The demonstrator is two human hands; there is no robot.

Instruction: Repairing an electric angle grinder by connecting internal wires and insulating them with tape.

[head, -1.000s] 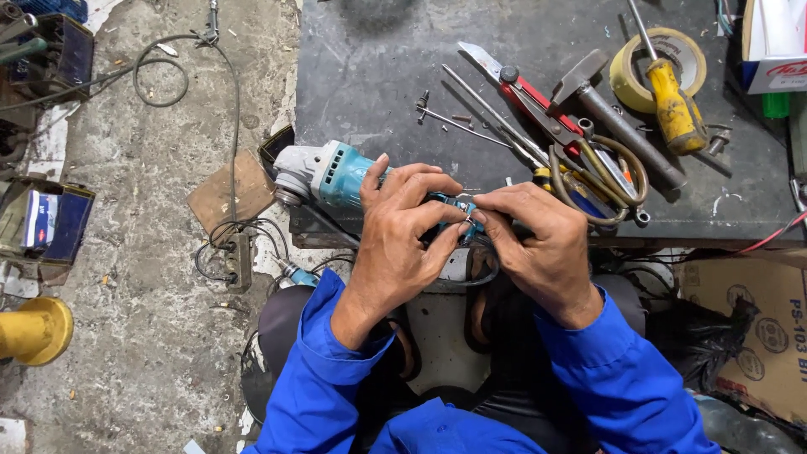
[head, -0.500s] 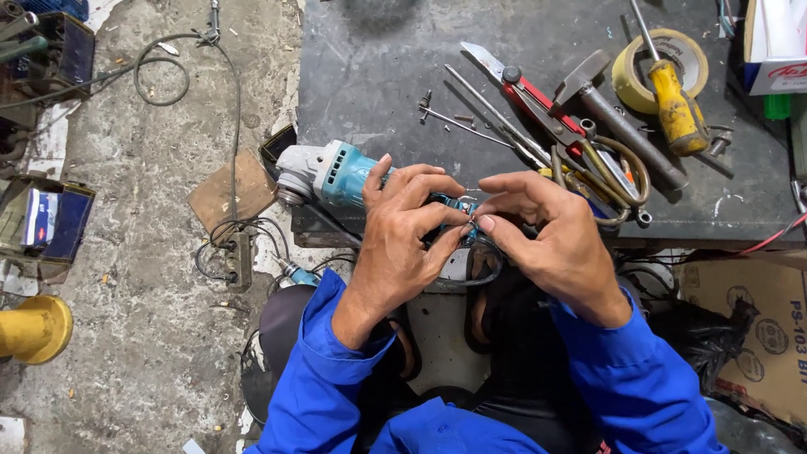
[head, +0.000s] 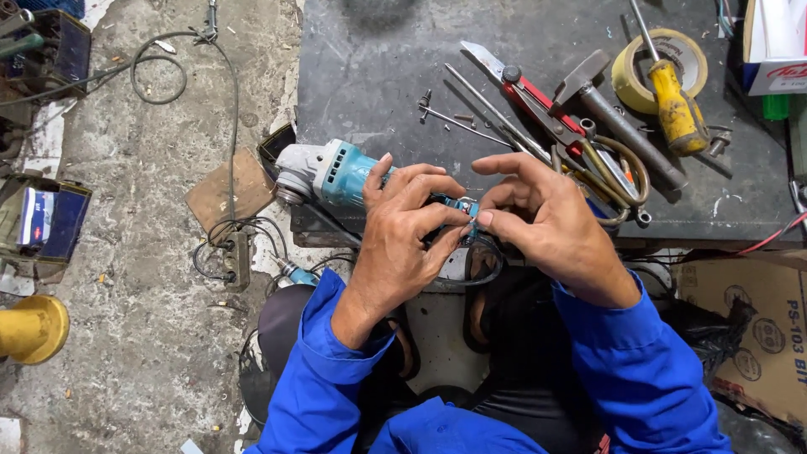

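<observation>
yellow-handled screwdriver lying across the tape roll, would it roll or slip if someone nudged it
The yellow-handled screwdriver looks apt to roll: its handle is rounded and rests partly on the rim of the beige tape roll, not flat on the dark metal bench. It is probably stiff, with a straight steel shaft. The handle looks grimy, so it could be slightly slippery.

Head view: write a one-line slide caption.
Left hand and right hand work at a teal angle grinder on the edge of a dark workbench.

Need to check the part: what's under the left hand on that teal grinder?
The left hand covers the rear body of the teal angle grinder. Only its grey head shows, plus a small part pinched with the right hand. Everything beneath the palm is hidden.
</observation>
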